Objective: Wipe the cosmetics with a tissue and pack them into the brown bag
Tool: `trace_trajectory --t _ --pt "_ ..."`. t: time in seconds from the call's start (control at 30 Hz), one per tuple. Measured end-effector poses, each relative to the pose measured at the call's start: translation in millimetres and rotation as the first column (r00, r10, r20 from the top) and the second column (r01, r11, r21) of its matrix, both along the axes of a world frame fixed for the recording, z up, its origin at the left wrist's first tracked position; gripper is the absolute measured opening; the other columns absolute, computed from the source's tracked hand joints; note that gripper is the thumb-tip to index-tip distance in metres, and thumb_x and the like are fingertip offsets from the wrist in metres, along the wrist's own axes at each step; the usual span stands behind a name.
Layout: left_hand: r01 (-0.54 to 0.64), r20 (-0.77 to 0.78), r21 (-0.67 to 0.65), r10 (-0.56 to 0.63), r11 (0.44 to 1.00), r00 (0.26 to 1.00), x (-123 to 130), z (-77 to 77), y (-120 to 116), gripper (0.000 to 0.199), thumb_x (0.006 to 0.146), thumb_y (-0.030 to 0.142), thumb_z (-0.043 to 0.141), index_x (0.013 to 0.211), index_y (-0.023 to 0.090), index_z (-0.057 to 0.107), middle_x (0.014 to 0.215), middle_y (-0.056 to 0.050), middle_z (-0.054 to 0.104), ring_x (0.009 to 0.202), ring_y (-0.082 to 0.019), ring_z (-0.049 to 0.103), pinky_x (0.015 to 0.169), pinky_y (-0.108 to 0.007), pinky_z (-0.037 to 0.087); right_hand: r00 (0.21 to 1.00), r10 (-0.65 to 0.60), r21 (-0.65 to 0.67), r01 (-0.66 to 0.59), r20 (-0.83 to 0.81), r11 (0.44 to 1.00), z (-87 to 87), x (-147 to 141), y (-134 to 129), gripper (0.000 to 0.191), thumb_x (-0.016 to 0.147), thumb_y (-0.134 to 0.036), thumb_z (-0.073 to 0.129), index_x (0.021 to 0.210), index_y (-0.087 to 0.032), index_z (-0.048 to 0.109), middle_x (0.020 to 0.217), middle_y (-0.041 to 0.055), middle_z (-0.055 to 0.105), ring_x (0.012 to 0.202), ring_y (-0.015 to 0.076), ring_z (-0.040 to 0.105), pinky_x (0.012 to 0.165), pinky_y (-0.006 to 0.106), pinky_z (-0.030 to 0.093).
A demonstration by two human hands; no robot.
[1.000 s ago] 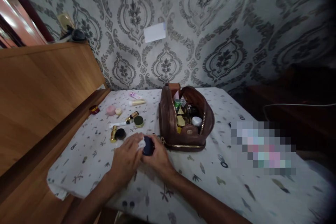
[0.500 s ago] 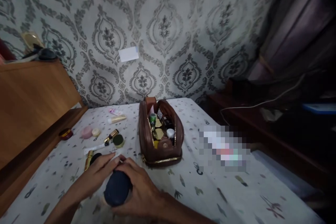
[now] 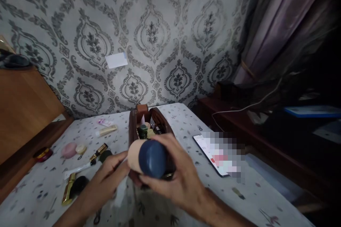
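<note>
My right hand (image 3: pixel 181 173) is wrapped round a beige bottle with a large, rounded dark blue cap (image 3: pixel 152 159). The cap points towards me, slightly right. At the bottle's far-left end is my left hand (image 3: pixel 113 172), its fingers pressed together. Something whitish and blurred (image 3: pixel 121 191) shows beneath that hand; its kind is unclear. Behind the bottle stands an open brown leather toiletry bag (image 3: pixel 132 124), partly hidden by the right hand. Inside it are a green-capped bottle (image 3: pixel 143 132) and other small containers.
Left on the patterned sheet lie a cream tube (image 3: pixel 106 130), a pink round container (image 3: pixel 69 150), a gold lipstick tube (image 3: pixel 68 188), a black round item (image 3: pixel 80 185) and a dark red jar (image 3: pixel 43 154). A phone (image 3: pixel 210 154), partly blurred out, lies right. Wooden furniture (image 3: pixel 23 95) borders the left.
Both hands have lifted the bottle up and to the right, in front of the bag. The bottle has tilted, so its beige side now shows. The view has turned slightly right.
</note>
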State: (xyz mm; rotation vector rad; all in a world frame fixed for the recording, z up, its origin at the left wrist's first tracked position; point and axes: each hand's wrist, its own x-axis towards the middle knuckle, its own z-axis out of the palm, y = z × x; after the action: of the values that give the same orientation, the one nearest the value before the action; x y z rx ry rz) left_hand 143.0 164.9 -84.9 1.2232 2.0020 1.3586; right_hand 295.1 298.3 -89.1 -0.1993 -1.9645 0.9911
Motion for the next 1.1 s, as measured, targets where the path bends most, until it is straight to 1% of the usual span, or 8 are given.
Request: trace_trajectory --t 0.07,0.17,0.27,0.33,0.6,0.87,0.97,1.1 --pt "0.122 -0.376 -0.01 -0.117 0.993 0.919 -3.2 10.6 14.6 0.027 0.095 0.039 0.05 0.093 0.021 0.07 0.082 -0.003 0.071 0.079 -0.019 0.067 0.071 -0.025 0.052 0.996 -0.086 -0.014 0.085 -0.008 0.996 10.4 3.0 22.7 0.054 0.073 -0.035 0.077 0.121 -0.025 0.055 0.113 0.0075 0.062 0.103 0.0238 0.063 0.086 0.035 0.053" --pt "0.201 -0.787 0.017 -0.111 0.979 0.607 -10.6 12.8 31.1 0.028 0.099 0.029 0.041 0.112 0.022 0.064 0.108 -0.006 0.07 0.091 -0.019 0.068 0.074 -0.026 0.052 0.981 -0.19 -0.043 0.192 0.038 0.98 22.3 0.8 57.6 0.051 0.074 -0.039 0.075 0.119 -0.023 0.055 0.116 0.0086 0.064 0.103 0.025 0.063 0.086 0.037 0.053" --pt "0.23 -0.932 0.013 -0.071 0.973 0.354 -16.3 3.9 38.5 0.03 0.1 0.024 0.039 0.121 0.021 0.059 0.117 -0.007 0.068 0.095 -0.02 0.069 0.067 -0.027 0.052 0.973 -0.197 -0.026 0.201 0.117 0.979 27.2 -7.1 84.7 0.048 0.073 -0.037 0.075 0.114 -0.021 0.056 0.112 0.008 0.066 0.099 0.0249 0.064 0.084 0.038 0.053" --pt "0.222 -0.956 0.02 -0.047 0.975 0.291 -18.2 -2.7 39.4 0.03 0.099 0.022 0.038 0.119 0.019 0.059 0.118 -0.008 0.067 0.094 -0.02 0.069 0.063 -0.026 0.052 0.975 -0.172 0.007 0.173 0.143 0.985 26.8 -13.6 96.1 0.047 0.072 -0.035 0.075 0.113 -0.021 0.057 0.112 0.0078 0.066 0.099 0.0245 0.063 0.084 0.038 0.052" --pt "0.243 -0.972 0.09 0.032 0.966 0.233 -24.9 -20.4 39.0 0.025 0.096 0.016 0.042 0.112 0.016 0.061 0.125 -0.01 0.066 0.093 -0.019 0.066 0.076 -0.029 0.051 0.962 -0.167 0.132 0.14 0.218 0.981 15.1 -35.6 115.0 0.048 0.073 -0.032 0.075 0.117 -0.023 0.057 0.112 0.0063 0.066 0.101 0.0247 0.063 0.086 0.04 0.05" --pt "0.238 -0.964 0.113 0.048 0.965 0.263 -35.1 -37.4 37.6 0.025 0.094 0.017 0.046 0.116 0.015 0.059 0.128 -0.012 0.064 0.102 -0.023 0.063 0.085 -0.032 0.047 0.936 -0.231 0.298 0.147 0.267 0.943 13.9 -36.9 123.2 0.047 0.071 -0.03 0.076 0.114 -0.021 0.06 0.112 0.0077 0.066 0.1 0.0263 0.063 0.083 0.037 0.05" --pt "0.241 -0.96 0.13 0.061 0.962 0.273 -38.2 -43.7 35.8 0.028 0.094 0.018 0.048 0.12 0.016 0.057 0.129 -0.012 0.064 0.102 -0.024 0.062 0.087 -0.035 0.046 0.945 -0.203 0.245 0.14 0.256 0.959 20.9 -36.7 125.0 0.05 0.069 -0.033 0.078 0.113 -0.019 0.06 0.109 0.0058 0.067 0.099 0.0249 0.064 0.085 0.037 0.05" --pt "0.272 -0.954 0.152 0.069 0.95 0.291 -41.2 -46.1 35.9 0.029 0.093 0.02 0.05 0.121 0.017 0.057 0.128 -0.012 0.064 0.099 -0.026 0.063 0.086 -0.038 0.045 0.972 -0.158 0.047 0.152 0.174 0.987 37.1 -34.3 128.6 0.052 0.068 -0.039 0.08 0.111 -0.018 0.06 0.105 0.004 0.067 0.099 0.0222 0.064 0.086 0.036 0.051"
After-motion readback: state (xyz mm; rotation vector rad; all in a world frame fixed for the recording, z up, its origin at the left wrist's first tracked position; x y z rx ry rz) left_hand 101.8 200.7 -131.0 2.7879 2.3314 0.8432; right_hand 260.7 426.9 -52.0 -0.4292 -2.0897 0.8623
